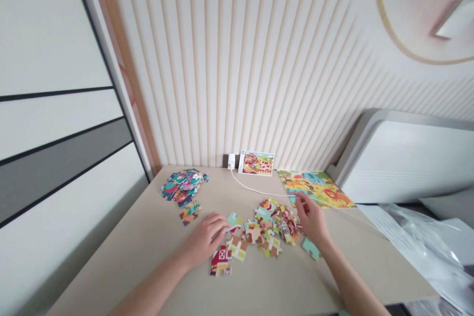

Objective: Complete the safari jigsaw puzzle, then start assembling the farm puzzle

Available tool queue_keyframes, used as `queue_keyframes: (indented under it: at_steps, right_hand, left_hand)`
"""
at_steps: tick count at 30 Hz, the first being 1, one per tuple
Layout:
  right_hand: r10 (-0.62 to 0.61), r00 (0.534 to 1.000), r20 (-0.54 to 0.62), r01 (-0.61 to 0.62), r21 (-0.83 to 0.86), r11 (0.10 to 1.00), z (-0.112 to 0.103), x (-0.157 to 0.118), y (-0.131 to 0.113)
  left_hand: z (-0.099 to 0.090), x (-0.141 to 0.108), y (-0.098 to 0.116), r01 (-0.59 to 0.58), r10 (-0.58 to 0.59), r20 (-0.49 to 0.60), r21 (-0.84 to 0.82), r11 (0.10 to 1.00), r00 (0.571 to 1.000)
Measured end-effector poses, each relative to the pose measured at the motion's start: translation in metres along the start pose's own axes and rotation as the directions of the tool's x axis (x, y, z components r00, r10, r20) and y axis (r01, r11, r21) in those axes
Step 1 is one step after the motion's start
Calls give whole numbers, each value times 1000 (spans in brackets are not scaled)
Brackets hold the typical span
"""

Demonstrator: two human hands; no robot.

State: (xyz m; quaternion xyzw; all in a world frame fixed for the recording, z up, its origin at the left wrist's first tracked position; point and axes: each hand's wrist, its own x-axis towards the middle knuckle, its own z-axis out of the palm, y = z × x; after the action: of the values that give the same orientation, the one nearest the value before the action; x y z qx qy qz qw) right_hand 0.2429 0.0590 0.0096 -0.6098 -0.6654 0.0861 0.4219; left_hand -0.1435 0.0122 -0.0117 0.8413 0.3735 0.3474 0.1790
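Observation:
My left hand [203, 239] rests low over the beige table [122, 261], its fingertips at a small teal and red jigsaw piece [232, 224]. Whether it grips that piece I cannot tell. My right hand [313, 219] is curled above the far edge of a central heap of jigsaw pieces [276, 224], and any piece in its fingers is hidden. A red barn piece [221, 260] lies below my left fingers. A loose teal piece [310, 248] sits under my right wrist. Another heap of pieces [183, 185] lies at the left.
A small farm picture card [256, 163] leans at the back, next to a white plug [231, 161] and its white cable [255, 185]. A colourful animal picture sheet [314, 188] lies back right. Crumpled clear plastic [418, 242] lies beyond the table's right edge.

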Motion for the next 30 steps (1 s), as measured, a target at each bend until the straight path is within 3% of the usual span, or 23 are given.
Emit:
queue_keyframes:
  at_steps: [4, 7, 14, 20, 25, 30]
  right_hand:
    - [51, 991, -120, -48, 27, 998, -14, -65, 10]
    - [142, 975, -172, -141, 18, 990, -15, -85, 15]
    - [-63, 995, -75, 48, -191, 980, -8, -82, 17]
    - [-135, 989, 57, 146, -371, 917, -8, -85, 5]
    - [-186, 972, 145, 229, -400, 888, -10, -87, -3]
    - [-274, 933, 232, 340, -326, 882, -13, -89, -15]
  left_hand:
    - [2, 1, -1, 2, -2, 14, 8, 1000, 1000]
    - [3, 1, -1, 20, -20, 43, 22, 1000, 999]
    - [4, -1, -4, 42, -46, 68, 54, 998, 997]
    - [6, -3, -8, 42, -49, 84, 82, 996, 995]
    - [6, -2, -7, 25, -35, 101, 99, 995, 994]
    - [8, -3, -11, -17, 3, 109, 124, 992, 994]
